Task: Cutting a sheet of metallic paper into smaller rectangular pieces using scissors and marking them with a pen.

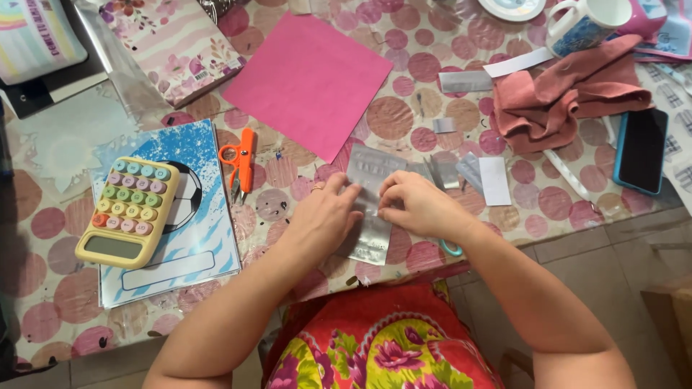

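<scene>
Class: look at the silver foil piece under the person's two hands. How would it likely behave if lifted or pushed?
The silver foil piece is thin and creased, so it would probably flop and bend when lifted. Its shiny face suggests it may slide on the glossy dotted tablecloth. Both the left hand and right hand pin it, hinting it is light.

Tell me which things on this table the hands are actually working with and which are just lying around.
In use:
silver foil sheet, pressed flat by the left hand and right hand

Lying about:
orange snips
pink paper
yellow calculator on a blue booklet
pink cloth
phone
mug
small silver scraps
</scene>
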